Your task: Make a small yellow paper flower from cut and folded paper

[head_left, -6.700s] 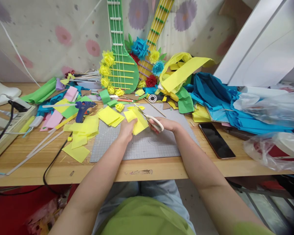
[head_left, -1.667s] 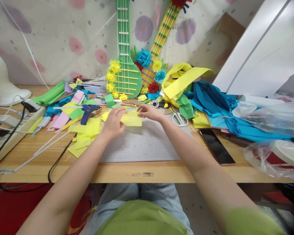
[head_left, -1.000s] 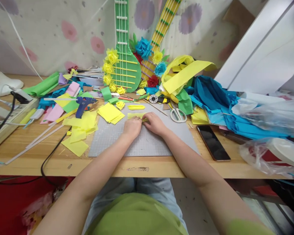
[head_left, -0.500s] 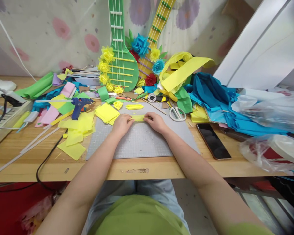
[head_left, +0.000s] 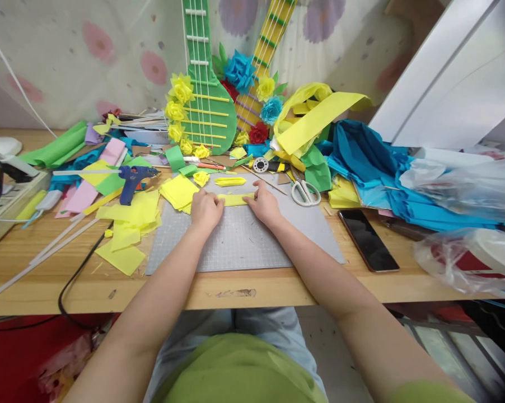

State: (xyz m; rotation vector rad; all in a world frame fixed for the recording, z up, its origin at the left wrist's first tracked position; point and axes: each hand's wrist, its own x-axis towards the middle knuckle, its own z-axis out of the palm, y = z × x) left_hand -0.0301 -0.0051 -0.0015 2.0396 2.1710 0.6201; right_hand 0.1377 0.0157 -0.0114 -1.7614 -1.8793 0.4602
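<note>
A narrow folded strip of yellow paper (head_left: 235, 199) lies on the grey cutting mat (head_left: 244, 240). My left hand (head_left: 205, 210) presses its left end with curled fingers. My right hand (head_left: 264, 204) pinches its right end, fingertips on the paper. Just beyond lies another folded yellow strip (head_left: 230, 181). A stack of yellow squares (head_left: 177, 192) sits left of my left hand. White-handled scissors (head_left: 305, 193) rest on the mat to the right, apart from both hands.
A blue glue gun (head_left: 131, 178) and loose yellow sheets (head_left: 129, 229) lie at left, with a black cable (head_left: 78, 271). A phone (head_left: 368, 239) lies at right beside blue paper (head_left: 374, 168) and plastic bags (head_left: 471, 263). Paper guitars (head_left: 206, 106) lean at the back.
Earlier my right hand held the scissors on a yellow sheet; they now lie on the mat. Both hands folded the sheet into a narrow strip and moved slightly apart along it.
</note>
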